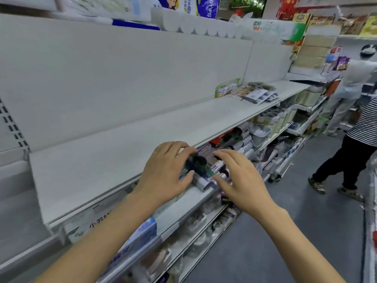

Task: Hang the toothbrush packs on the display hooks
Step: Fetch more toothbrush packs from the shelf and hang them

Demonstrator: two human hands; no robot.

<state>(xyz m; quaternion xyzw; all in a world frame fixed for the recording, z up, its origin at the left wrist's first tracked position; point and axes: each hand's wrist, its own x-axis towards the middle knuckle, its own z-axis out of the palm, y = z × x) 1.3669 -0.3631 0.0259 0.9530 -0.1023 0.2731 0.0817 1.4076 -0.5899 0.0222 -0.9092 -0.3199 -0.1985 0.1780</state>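
Left hand [165,170] grips a blurred dark toothbrush pack [196,163] at the front edge of the white shelf [98,160]. Right hand [238,176] hovers just beside it, fingers spread, holding nothing. More packs [240,147] lie below.

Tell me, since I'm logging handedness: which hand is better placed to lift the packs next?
Left, probably. The left hand already grips the blurred toothbrush packs; the right hand hovers beside them, fingers relaxed.
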